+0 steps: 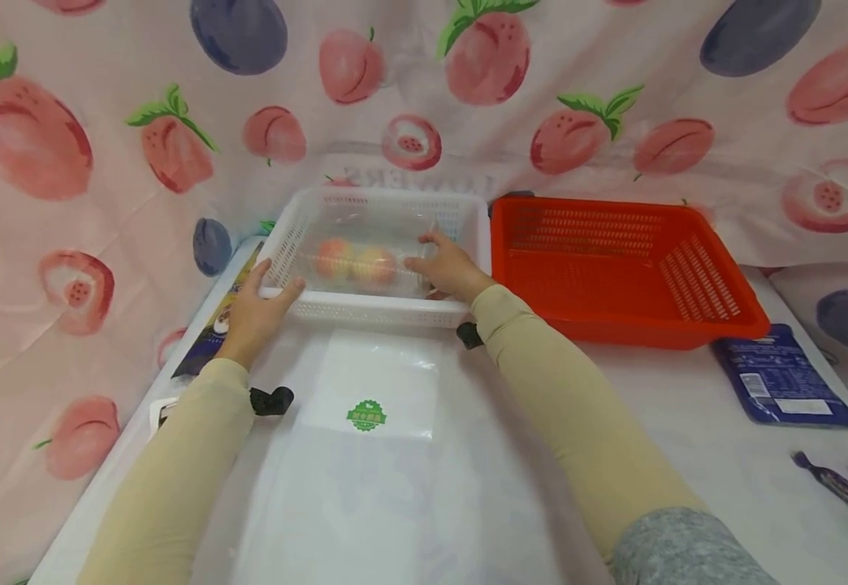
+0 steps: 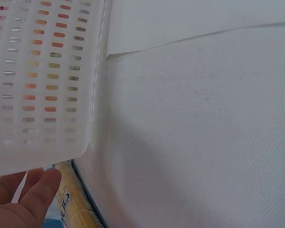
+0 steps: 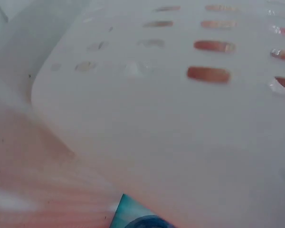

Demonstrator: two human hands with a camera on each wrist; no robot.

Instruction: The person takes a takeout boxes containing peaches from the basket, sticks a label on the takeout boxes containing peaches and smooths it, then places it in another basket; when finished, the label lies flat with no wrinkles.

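A white plastic basket (image 1: 373, 309) with slotted walls stands at the back of the table. Inside it lies a clear plastic package (image 1: 387, 221) with red-yellow apples (image 1: 374, 266) in it. At the basket's front left corner is my left hand (image 1: 252, 321), thumb and fingers spread; the left wrist view shows these fingers (image 2: 40, 194) just by the basket corner. My right hand (image 1: 459, 272) reaches over the front right rim, its fingers spread at the package's right end. Only the white basket wall (image 3: 133, 114) fills most of the right wrist view, and the right hand is hidden there.
A red slotted basket (image 1: 614, 325) stands right of the white one. A dark blue packet (image 1: 785, 382) and wrapped candies (image 1: 837, 486) lie at the right. Yellow-and-blue packaging (image 1: 212, 333) lies along the left edge. A clear bag with a green label (image 1: 367, 415) lies in front.
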